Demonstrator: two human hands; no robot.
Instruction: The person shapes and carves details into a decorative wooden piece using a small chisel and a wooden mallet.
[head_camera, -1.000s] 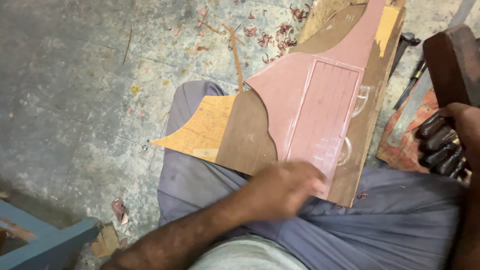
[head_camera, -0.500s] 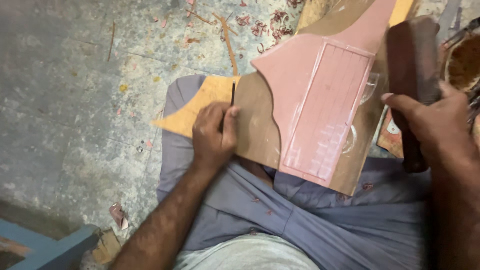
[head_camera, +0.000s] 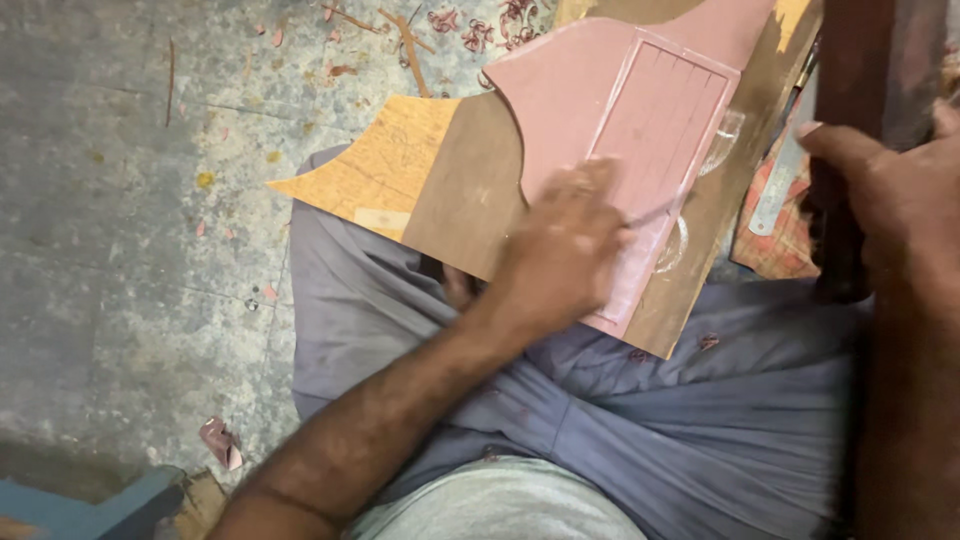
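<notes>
1. The step in hand looked like marking or scoring: the left hand (head_camera: 560, 255) lay on the pink sheet (head_camera: 600, 110), fingers curled, and a thin tool (head_camera: 650, 213) stuck out from under them toward the right. What kind of tool it was could not be told; it was too slim and partly blurred.

2. The left fingers (head_camera: 590, 190) were closed around that tool, knuckles up, with the fingertips pressed near the lower right edge of the raised rectangular panel (head_camera: 655, 120) on the sheet.

3. The right hand (head_camera: 890, 205) was wrapped shut round a dark wooden block (head_camera: 850, 90) standing upright at the right edge of the view, just beside the board (head_camera: 470, 190) but not touching the pink sheet.

4. The pink sheet lay on the brown board, which rested across the person's lap on grey cloth (head_camera: 700, 420). A yellow piece (head_camera: 385, 165) jutted out at the board's left end over the floor (head_camera: 120, 200).

5. Judged from this, the next move called for a steady left hand along the panel's edge, with the board kept from sliding on the lap.

6. Scraps (head_camera: 222, 440) lay on the floor, well apart from both hands.
</notes>
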